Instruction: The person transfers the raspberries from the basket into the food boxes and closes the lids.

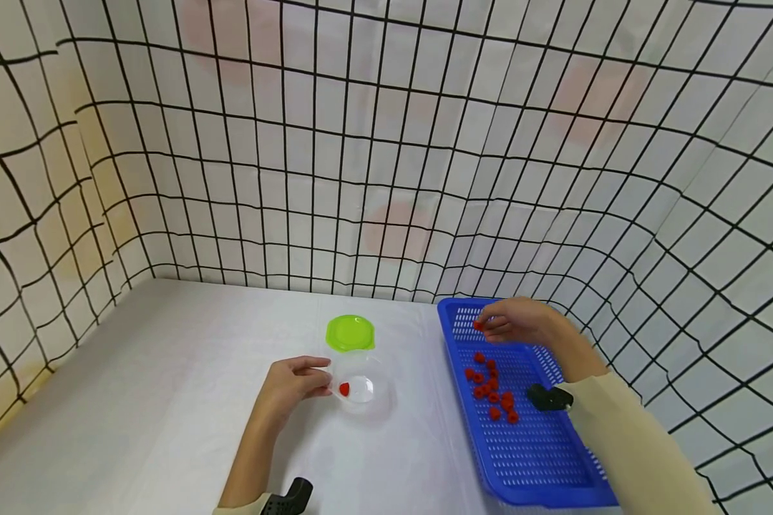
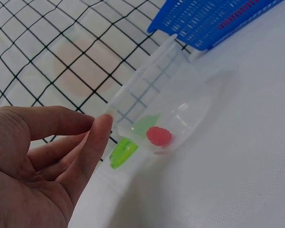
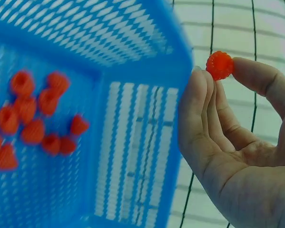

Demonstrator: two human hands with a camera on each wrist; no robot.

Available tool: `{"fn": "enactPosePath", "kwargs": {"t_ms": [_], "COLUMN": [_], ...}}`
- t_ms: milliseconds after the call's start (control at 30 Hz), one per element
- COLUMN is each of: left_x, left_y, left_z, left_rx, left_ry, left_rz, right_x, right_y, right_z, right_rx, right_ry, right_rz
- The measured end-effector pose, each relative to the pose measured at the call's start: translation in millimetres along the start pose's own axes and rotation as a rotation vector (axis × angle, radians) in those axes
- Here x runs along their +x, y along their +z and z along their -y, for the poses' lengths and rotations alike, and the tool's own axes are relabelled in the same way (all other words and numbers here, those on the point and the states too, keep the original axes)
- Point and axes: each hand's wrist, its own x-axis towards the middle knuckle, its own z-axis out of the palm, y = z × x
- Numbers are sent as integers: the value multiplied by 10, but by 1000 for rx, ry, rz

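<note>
My left hand (image 1: 294,383) pinches the rim of a clear plastic bowl (image 1: 376,390) between thumb and finger. Inside the bowl lies one red raspberry (image 2: 159,136), low near the wall closest to that hand. Over the far end of a blue plastic basket (image 1: 528,493), my right hand (image 1: 518,320) holds a single raspberry (image 3: 220,65) between thumb and fingertips. In the right wrist view the hollow, open end of this berry shows. Several more raspberries (image 1: 492,386) lie loose on the basket's slotted floor, mostly towards its left side.
A bright green lid (image 1: 351,333) lies on the white tabletop (image 1: 187,400) just behind the bowl. White sheeting with a black grid (image 1: 361,164) rises behind and along both sides. The basket stands at the right, its raised walls around the berries.
</note>
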Motion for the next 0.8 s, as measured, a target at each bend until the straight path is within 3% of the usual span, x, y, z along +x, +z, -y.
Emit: {"fn": "enactPosePath", "kwargs": {"t_ms": [433,800], "left_x": [-4,7], "left_y": [-6,-12], "left_z": [-15,-11], "left_rx": [20,23], "left_ry": [-3,-12], "left_rz": [-1,1], "right_x": [222,425], "right_y": [626,1191], "right_z": [546,600], "right_rx": [13,9], "right_ry": [-53,5], "right_rz": [112,149]}}
